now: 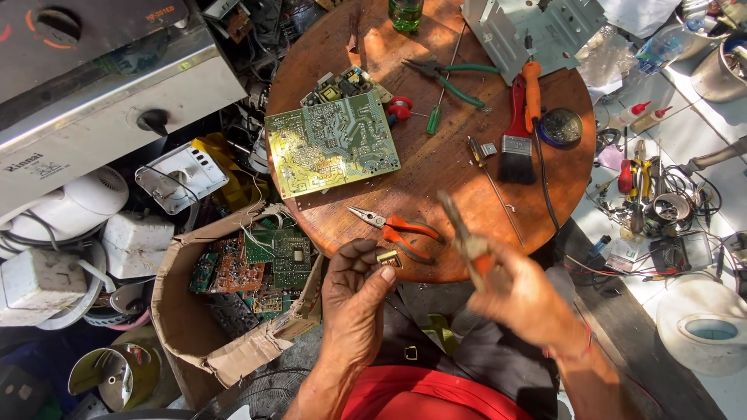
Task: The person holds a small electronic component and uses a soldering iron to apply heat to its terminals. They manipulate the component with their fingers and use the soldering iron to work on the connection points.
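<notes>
Here the left hand (354, 288) pinches a small brass-coloured part (388, 259) between thumb and fingertips, just over the near edge of the round wooden table (436, 167). Beside it, the right hand (523, 299), motion-blurred, grips pliers (464, 237) pointing up, near the orange-handled pliers (397, 229) lying on the table.

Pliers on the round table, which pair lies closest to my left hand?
The orange-handled pliers near the table's front edge, just above the left hand. The green-handled pliers lie far across the table.
</notes>
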